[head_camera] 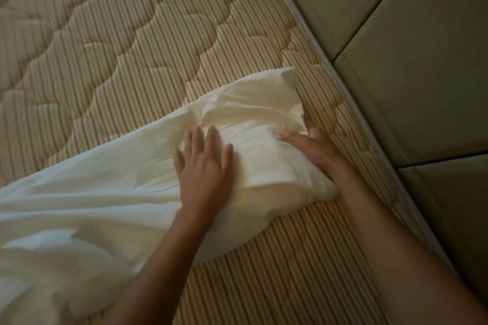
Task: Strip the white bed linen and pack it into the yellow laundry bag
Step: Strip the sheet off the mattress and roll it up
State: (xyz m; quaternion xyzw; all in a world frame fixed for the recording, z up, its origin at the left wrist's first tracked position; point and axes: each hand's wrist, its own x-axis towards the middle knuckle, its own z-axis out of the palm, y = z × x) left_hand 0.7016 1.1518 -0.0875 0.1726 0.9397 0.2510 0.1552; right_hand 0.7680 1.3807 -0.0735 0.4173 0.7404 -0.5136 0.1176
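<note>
Bare striped mattress [126, 66], quilted in a scalloped pattern, fills most of my head view, its piped edge running diagonally along padded greenish headboard panels [412, 66] at upper right. From my remote seat I see the white bed linen [111, 192] gathered in a loose, rumpled mass that stretches from the lower left corner up toward the mattress edge, ending in a bunched, folded end with one pointed corner sticking up near the headboard. The left hand [204, 163] lies flat on top of that bunched end, palm down, fingers straight and spread, pressing the cloth. The right hand [314, 148] lies at the far side of the same bundle, between the cloth and the mattress edge; its fingers reach over the fabric's upper fold, and the thumb lies along the mattress side. The frame is blurred there, so I cannot tell whether those fingers grip the cloth or merely rest against it. Both bare forearms enter from the bottom of the view, the right one crossing the striped surface beside the linen.
</note>
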